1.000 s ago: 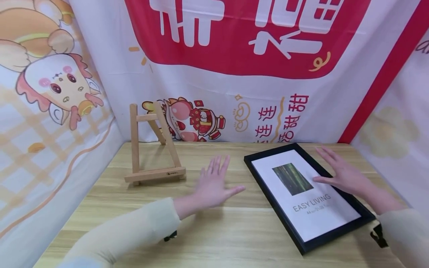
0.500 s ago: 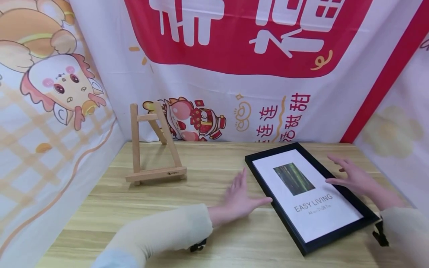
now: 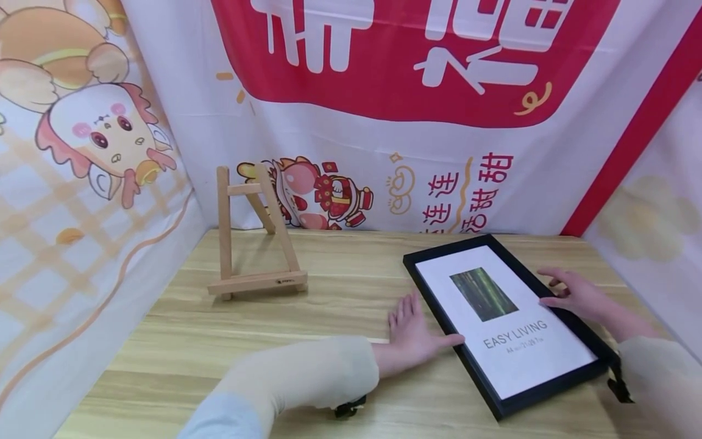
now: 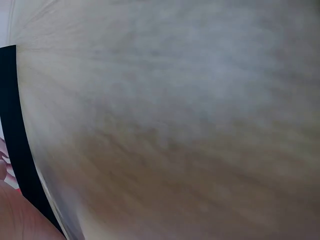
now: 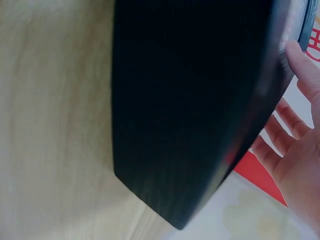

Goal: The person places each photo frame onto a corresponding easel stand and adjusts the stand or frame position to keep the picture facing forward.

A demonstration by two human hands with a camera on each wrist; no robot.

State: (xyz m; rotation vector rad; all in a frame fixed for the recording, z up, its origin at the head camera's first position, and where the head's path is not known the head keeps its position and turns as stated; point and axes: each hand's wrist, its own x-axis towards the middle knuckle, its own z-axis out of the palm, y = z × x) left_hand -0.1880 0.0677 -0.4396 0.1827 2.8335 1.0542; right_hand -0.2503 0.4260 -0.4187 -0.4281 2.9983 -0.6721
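Farther right than before, the straight-fingered left hand [image 3: 410, 339] lays its thumb on the left edge of the black rectangular picture frame [image 3: 507, 323], right of centre; the loosely spread right hand [image 3: 582, 300] nears its right edge.

Head looks down, wrists close; head and right share picture frame [image 3: 501, 326]

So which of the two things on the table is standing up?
The wooden easel, over on the left: it props itself upright on its legs, while the black picture frame, over on the right, lies flat.
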